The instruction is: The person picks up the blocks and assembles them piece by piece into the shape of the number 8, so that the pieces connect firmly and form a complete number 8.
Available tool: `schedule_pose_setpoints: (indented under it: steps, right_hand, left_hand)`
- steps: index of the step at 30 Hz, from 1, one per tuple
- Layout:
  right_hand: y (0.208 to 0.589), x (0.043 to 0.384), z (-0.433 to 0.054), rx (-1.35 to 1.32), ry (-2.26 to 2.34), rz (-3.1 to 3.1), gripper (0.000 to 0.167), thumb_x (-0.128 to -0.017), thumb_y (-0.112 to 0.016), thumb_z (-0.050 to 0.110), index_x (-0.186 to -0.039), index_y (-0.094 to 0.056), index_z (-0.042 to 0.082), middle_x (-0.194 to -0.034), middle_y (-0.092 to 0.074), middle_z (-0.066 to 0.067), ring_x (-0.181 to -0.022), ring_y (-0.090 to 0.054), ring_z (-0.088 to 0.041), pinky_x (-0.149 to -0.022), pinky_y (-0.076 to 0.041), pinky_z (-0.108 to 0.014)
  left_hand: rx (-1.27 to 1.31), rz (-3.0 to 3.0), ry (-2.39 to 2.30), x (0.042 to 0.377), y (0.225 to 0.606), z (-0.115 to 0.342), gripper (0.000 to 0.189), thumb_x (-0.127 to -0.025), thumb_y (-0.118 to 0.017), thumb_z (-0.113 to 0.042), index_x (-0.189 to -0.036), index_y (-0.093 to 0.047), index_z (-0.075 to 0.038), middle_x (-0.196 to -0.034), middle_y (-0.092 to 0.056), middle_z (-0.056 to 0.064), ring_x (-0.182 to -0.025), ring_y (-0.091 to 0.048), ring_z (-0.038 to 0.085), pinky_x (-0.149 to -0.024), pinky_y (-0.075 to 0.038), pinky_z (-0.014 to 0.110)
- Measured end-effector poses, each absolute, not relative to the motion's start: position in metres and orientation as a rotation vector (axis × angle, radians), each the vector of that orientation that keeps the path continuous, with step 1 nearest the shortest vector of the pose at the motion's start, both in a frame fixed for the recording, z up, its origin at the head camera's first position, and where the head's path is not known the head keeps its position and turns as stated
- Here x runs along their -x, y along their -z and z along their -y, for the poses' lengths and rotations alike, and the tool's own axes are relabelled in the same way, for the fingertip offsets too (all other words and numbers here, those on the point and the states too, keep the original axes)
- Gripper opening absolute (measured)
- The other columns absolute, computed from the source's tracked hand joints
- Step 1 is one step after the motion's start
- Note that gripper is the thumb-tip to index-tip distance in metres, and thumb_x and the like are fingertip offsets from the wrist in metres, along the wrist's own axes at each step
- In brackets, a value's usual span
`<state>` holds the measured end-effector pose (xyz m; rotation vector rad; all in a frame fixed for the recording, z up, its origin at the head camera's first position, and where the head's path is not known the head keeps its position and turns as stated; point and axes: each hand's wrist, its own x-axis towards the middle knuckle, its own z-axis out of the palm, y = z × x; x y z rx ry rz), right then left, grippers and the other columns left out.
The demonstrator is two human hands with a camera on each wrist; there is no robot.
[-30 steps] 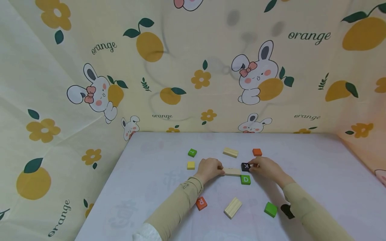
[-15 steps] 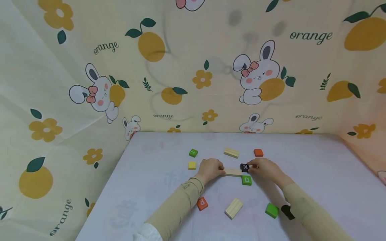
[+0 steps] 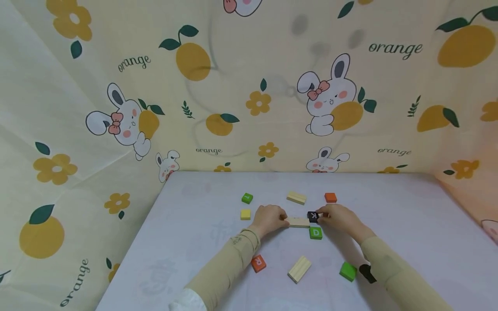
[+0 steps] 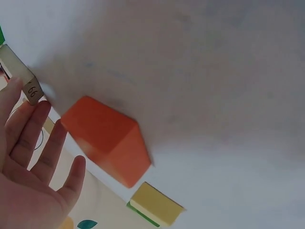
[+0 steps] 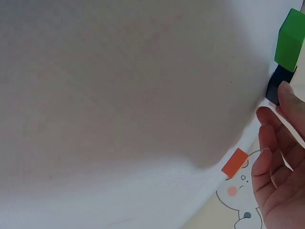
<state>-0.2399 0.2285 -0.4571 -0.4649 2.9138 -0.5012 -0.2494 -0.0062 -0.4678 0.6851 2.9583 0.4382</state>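
Observation:
My left hand (image 3: 269, 219) holds the left end of a long, light wooden block (image 3: 298, 222) lying on the table. In the left wrist view that wooden block (image 4: 19, 71) sits between thumb and fingertips, with dark marks on its end. My right hand (image 3: 337, 217) pinches the right side of a black block with a white K (image 3: 312, 217). The K block stands at the wooden block's right end, just behind a green D block (image 3: 316, 233). In the right wrist view my thumb rests on the black block (image 5: 279, 85), beside the green block (image 5: 290, 40).
Behind the hands lie a green letter block (image 3: 247, 198), a yellow block (image 3: 245, 214), a wooden block (image 3: 297, 198) and an orange block (image 3: 330, 197). Nearer are an orange R block (image 3: 258, 263), a wooden block (image 3: 299, 269), a green block (image 3: 348, 271) and a black piece (image 3: 367, 274) by the right forearm.
My right hand has slid the K block slightly left, towards the wooden block's end. My left hand keeps its place on the wooden block. The head view has shifted a little.

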Motion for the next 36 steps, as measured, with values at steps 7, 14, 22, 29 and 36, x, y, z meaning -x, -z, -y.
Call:
schedule_pose_setpoints:
  steps: [7, 14, 22, 29, 36]
  right_hand:
    - [0.459, 0.241, -0.228, 0.462, 0.504, -2.916, 0.028, -0.084, -0.067, 0.013, -0.109, -0.068, 0.004, -0.083, -0.066, -0.002, -0.071, -0.053, -0.012, -0.068, -0.049, -0.032]
    - [0.458, 0.240, -0.229, 0.440, 0.515, -2.898, 0.028, -0.084, -0.066, 0.014, -0.111, -0.067, 0.004, -0.085, -0.066, -0.002, -0.072, -0.052, -0.013, -0.069, -0.049, -0.033]
    - [0.457, 0.239, -0.229, 0.439, 0.528, -2.910, 0.028, -0.084, -0.066, 0.014, -0.110, -0.067, 0.004, -0.086, -0.067, -0.002, -0.072, -0.054, -0.012, -0.070, -0.050, -0.033]
    - [0.459, 0.238, -0.228, 0.452, 0.520, -2.914, 0.027, -0.084, -0.066, 0.014, -0.110, -0.067, 0.005, -0.085, -0.067, -0.002, -0.072, -0.053, -0.012, -0.070, -0.050, -0.033]
    - [0.458, 0.235, -0.228, 0.436, 0.527, -2.905, 0.028, -0.085, -0.066, 0.014, -0.111, -0.067, 0.006, -0.085, -0.066, -0.002, -0.072, -0.052, -0.012, -0.070, -0.049, -0.033]
  left_hand:
    - [-0.694, -2.961, -0.470, 0.249, 0.469, 0.009, 0.031, -0.080, -0.070, -0.041, -0.103, -0.072, -0.020, -0.096, -0.072, -0.008, -0.089, -0.065, 0.008, -0.077, -0.044, 0.028]
    - [-0.736, -2.941, -0.517, 0.250, 0.467, 0.012, 0.033, -0.079, -0.070, -0.040, -0.104, -0.072, -0.018, -0.098, -0.072, -0.008, -0.090, -0.066, 0.009, -0.072, -0.046, 0.024]
    - [-0.849, -3.069, -0.400, 0.252, 0.458, 0.026, 0.024, -0.084, -0.067, -0.035, -0.102, -0.072, -0.020, -0.102, -0.070, -0.007, -0.094, -0.066, 0.011, -0.075, -0.051, 0.027]
    - [-0.824, -3.096, -0.436, 0.256, 0.449, 0.055, 0.023, -0.084, -0.068, -0.028, -0.101, -0.072, -0.015, -0.101, -0.070, -0.001, -0.092, -0.065, 0.017, -0.079, -0.052, 0.031]
    - [-0.729, -3.096, -0.435, 0.259, 0.453, 0.087, 0.023, -0.082, -0.068, -0.029, -0.100, -0.072, -0.014, -0.102, -0.070, 0.000, -0.096, -0.063, 0.022, -0.081, -0.049, 0.042]
